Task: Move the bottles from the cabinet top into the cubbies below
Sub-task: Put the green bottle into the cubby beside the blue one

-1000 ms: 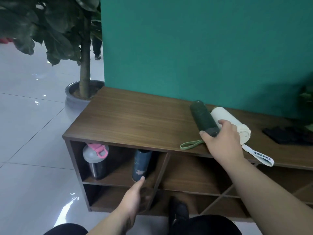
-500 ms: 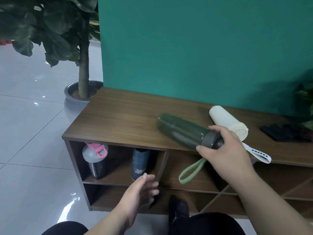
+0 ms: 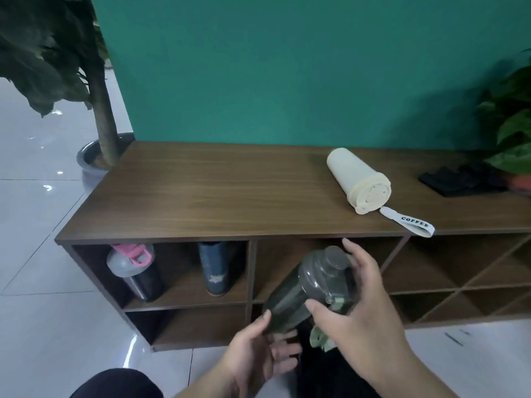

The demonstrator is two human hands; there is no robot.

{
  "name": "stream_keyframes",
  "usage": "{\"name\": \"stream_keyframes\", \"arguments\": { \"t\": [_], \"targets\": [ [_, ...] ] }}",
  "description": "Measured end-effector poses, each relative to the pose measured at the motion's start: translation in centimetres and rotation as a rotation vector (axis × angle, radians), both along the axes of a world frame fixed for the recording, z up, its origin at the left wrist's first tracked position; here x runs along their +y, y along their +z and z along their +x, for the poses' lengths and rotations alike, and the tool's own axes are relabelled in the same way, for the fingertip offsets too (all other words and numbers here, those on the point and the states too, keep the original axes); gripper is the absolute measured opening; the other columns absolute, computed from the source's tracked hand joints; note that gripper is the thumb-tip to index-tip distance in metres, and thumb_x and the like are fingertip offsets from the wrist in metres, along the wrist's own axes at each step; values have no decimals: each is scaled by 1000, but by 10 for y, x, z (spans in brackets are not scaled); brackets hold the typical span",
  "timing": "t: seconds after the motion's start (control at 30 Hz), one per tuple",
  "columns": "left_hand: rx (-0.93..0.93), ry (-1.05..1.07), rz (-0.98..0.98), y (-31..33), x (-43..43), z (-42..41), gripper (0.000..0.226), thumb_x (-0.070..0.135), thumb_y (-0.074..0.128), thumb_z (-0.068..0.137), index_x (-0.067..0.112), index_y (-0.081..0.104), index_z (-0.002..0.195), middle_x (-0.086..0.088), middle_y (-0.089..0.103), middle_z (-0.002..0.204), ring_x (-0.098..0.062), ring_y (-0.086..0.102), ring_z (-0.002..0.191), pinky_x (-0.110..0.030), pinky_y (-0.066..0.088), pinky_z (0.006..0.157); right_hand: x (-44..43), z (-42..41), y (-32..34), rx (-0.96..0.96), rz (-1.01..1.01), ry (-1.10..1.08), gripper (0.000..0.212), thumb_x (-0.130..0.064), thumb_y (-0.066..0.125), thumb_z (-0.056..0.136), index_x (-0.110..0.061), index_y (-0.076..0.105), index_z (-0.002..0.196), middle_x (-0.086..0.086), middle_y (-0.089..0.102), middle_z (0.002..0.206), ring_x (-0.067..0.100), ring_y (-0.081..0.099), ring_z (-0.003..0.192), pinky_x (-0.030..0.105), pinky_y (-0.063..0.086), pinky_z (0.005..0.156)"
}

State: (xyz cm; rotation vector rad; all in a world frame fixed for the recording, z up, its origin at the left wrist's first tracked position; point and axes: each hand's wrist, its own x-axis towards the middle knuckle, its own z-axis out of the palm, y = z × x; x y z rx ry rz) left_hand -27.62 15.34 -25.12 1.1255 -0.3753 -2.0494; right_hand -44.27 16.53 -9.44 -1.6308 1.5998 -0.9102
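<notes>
A dark green bottle (image 3: 298, 294) with a grey lid is tilted in front of the middle cubby (image 3: 290, 265), below the cabinet top (image 3: 218, 193). My right hand (image 3: 362, 317) grips its lid end, with the green strap hanging under my palm. My left hand (image 3: 258, 351) cups the bottle's lower end with fingers spread. A cream bottle (image 3: 359, 179) with a "COFFEE" strap lies on its side on the cabinet top. A grey bottle with a pink lid (image 3: 132, 268) and a dark blue bottle (image 3: 214, 268) stand in the upper-left cubby.
A dark cloth (image 3: 457, 179) lies at the right of the cabinet top, beside a leafy plant (image 3: 511, 130). A potted tree (image 3: 100, 110) stands on the floor at the cabinet's left end. A green wall backs the cabinet. Lower and diagonal right cubbies hold nothing visible.
My right hand has carried the green bottle off the cabinet top and down in front of the cubbies. My left hand has risen to meet its lower end.
</notes>
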Motion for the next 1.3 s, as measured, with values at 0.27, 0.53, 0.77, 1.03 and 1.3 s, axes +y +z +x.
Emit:
{"name": "stream_keyframes", "arguments": {
  "t": [0.27, 0.53, 0.77, 1.03, 1.3],
  "targets": [
    [-190, -4, 169, -28, -36, -18, 53, 48, 54, 97, 11, 71, 131, -20, 73, 128, -38, 66, 112, -39, 54, 81, -53, 6, -98, -68, 254, -89, 72, -42, 91, 50, -44, 56, 113, -18, 72, 105, -1, 67, 98, 26, 53, 88],
    [-236, 138, 111, -35, -89, -20, 46, 41, 40, 109, 12, 67, 132, -10, 84, 103, -23, 82, 82, -31, 63, 55, -125, 24, -128, -17, 300, -23, 60, -38, 89, 60, -41, 56, 110, -17, 73, 103, 7, 70, 97, 34, 56, 91],
    [-238, 265, 183, -32, -117, -25, 37, 47, 44, 106, 27, 69, 124, -2, 80, 108, -19, 70, 100, -35, 50, 67, -156, 34, -140, -37, 316, -32, 50, -37, 87, 63, -38, 57, 103, -19, 74, 95, 2, 70, 91, 32, 57, 87],
    [-327, 253, 165, -42, -131, -27, 45, 57, 44, 100, 33, 70, 129, 2, 70, 134, -22, 64, 125, -36, 49, 73, -166, 39, -143, -15, 322, -40, 50, -43, 84, 66, -36, 55, 107, -16, 71, 102, 11, 69, 96, 32, 55, 82],
    [-348, 229, 149, -49, -129, -22, 57, 61, 41, 99, 29, 62, 140, 1, 66, 141, -23, 60, 130, -42, 46, 88, -161, 39, -141, -22, 355, -6, 59, -39, 84, 67, -36, 52, 116, -16, 70, 108, 12, 68, 98, 32, 54, 85]
  ]
}}
